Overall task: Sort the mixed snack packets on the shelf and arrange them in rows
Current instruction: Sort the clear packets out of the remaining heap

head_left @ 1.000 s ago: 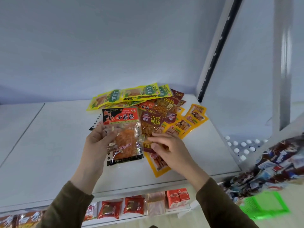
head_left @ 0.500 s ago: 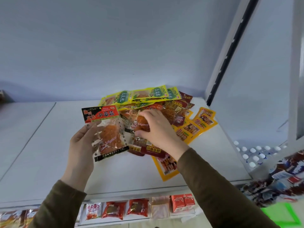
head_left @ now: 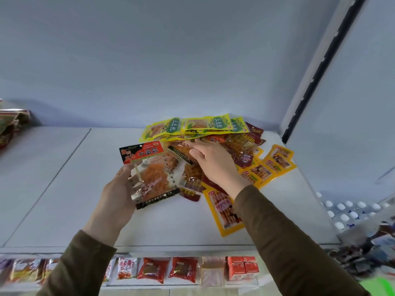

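Note:
A mixed pile of snack packets lies on the white shelf, at its back right. My left hand grips a clear packet of orange strips with a red and black header, held just left of the pile. My right hand reaches into the pile with fairly straight fingers, which rest on a second clear packet with a black edge strip. Yellow-green packets lie at the back. Dark red packets and orange-yellow packets spread to the right and front.
A few packets sit at the far left edge of the shelf. The shelf below holds a row of red and white packets. A white upright with a black slotted rail bounds the shelf on the right. White bottle caps show beyond.
My right hand has moved from the front of the pile to its back left and stretched its fingers out. My left hand has carried its clear packet a little to the left.

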{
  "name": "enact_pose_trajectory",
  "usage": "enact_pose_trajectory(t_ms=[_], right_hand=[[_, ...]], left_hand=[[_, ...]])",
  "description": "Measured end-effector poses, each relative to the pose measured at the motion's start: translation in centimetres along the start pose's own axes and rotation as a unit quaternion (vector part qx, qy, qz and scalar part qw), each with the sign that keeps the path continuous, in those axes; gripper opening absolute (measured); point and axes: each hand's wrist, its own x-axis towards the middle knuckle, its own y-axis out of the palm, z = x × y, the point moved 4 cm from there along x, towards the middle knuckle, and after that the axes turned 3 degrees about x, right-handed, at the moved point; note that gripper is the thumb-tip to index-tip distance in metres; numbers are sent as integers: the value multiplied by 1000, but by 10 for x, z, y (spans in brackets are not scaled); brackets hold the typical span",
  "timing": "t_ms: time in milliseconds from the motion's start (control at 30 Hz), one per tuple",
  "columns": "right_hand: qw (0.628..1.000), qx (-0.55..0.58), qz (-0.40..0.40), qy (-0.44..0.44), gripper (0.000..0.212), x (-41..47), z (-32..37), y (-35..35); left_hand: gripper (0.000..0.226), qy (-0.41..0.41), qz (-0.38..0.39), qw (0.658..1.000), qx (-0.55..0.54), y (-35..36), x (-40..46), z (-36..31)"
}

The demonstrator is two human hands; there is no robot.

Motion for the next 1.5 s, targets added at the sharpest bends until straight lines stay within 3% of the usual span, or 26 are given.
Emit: enact_pose_trajectory(t_ms=[167, 267, 467, 600, 700, 900, 1067, 1133, 1200, 1300, 1333, 1400, 1500], right_hand=[[995, 26, -70, -62, 37, -7, 13, -14], [982, 96, -96, -129, 39, -17, 24, -15], [967, 40, -31, -249, 44, -45, 42, 16], [976, 122, 20, -177, 58, -53, 31, 27], [976, 178, 2, -125, 49, -52, 21, 24], [998, 33, -4, -61, 41, -42, -11, 10], [995, 22, -89, -36, 23, -38, -19, -4], [989, 93, -116, 25, 26, -34, -17, -8], [947, 279, -106, 116, 51, -26, -9, -6], [783, 573, -22, 239, 81, -12, 15, 14], [744, 615, 2, 262, 82, -7, 26, 21], [698, 647, 15, 306, 80, 0, 45, 34], [632, 683, -24, 366, 50, 11, 59, 40]], left_hand=[[34, -21, 68, 997, -39, 22, -5, 0], [42, -39, 96, 993, -58, 33, -7, 3], [58, -47, 211, 975, -51, 60, -18, 4], [45, -59, 166, 984, -9, 62, -19, 9], [40, -35, 108, 993, 10, 57, -16, 13], [43, -21, 101, 993, 56, 23, -26, 6], [38, -10, 73, 996, 57, -24, -32, -3], [37, 7, 57, 997, 46, -36, -33, -9], [37, 24, 42, 998, 30, -43, -33, -14], [39, 42, 39, 998, 19, -45, -30, -18], [39, 43, 39, 998, 16, -44, -29, -18], [40, 42, 40, 998, 11, -42, -28, -18], [39, 39, 45, 998, 8, -42, -28, -14]])
